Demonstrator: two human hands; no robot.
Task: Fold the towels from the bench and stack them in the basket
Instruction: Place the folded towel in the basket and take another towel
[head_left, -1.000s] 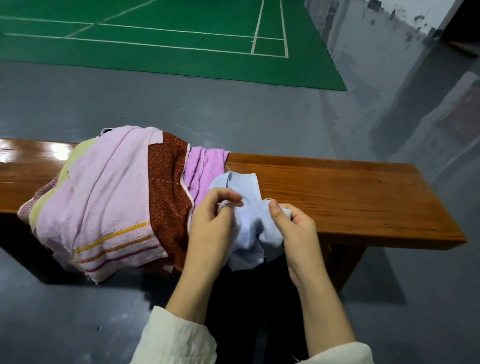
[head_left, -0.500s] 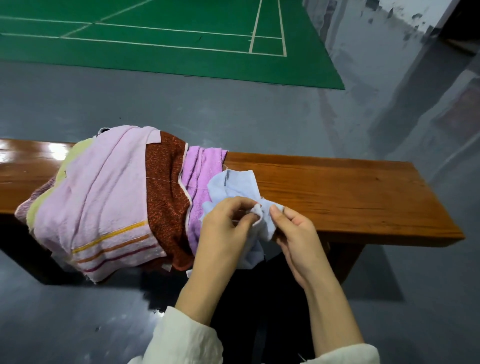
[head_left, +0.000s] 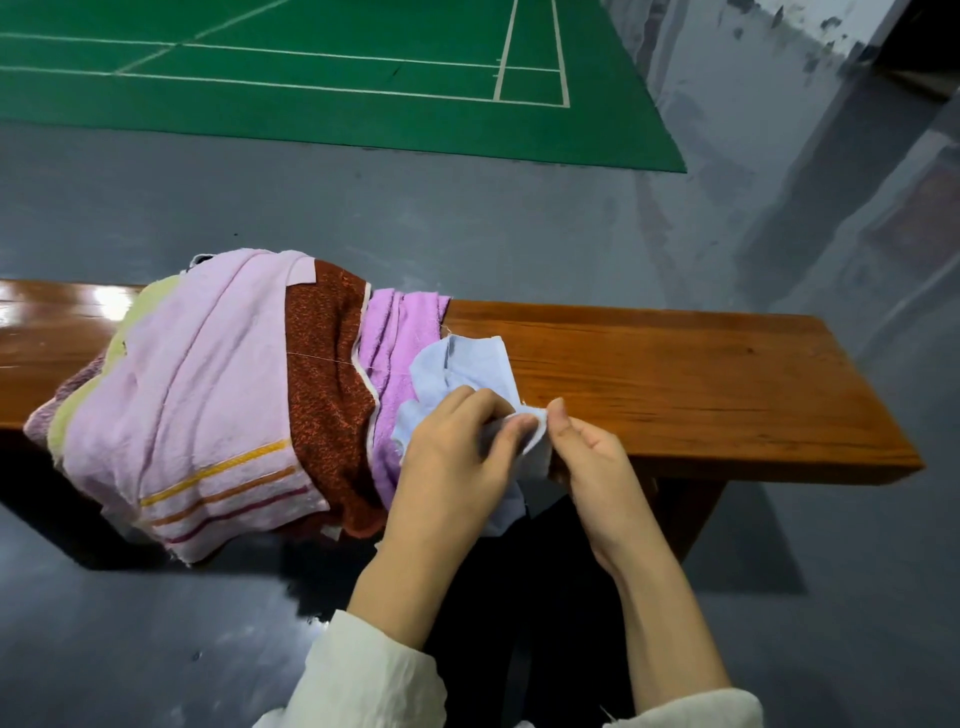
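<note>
A small light blue towel (head_left: 467, 366) hangs crumpled over the front edge of the wooden bench (head_left: 675, 384). My left hand (head_left: 457, 457) pinches its edge between thumb and fingers. My right hand (head_left: 587, 452) pinches the same edge just to the right, thumb on top. Left of them lies a heap of towels: a pale pink one with yellow and orange stripes (head_left: 208, 395), a rust-red one (head_left: 324, 374) and a purple one (head_left: 400, 338). No basket is in view.
The bench's right half is bare wood, ending at a corner (head_left: 904, 462). Grey floor (head_left: 467, 223) surrounds the bench. A green court mat with white lines (head_left: 322, 78) lies beyond. A grey wall (head_left: 810, 104) rises at the right.
Both hands have moved closer together along the blue towel's edge and risen slightly toward the bench top. The towel has bunched up more between them.
</note>
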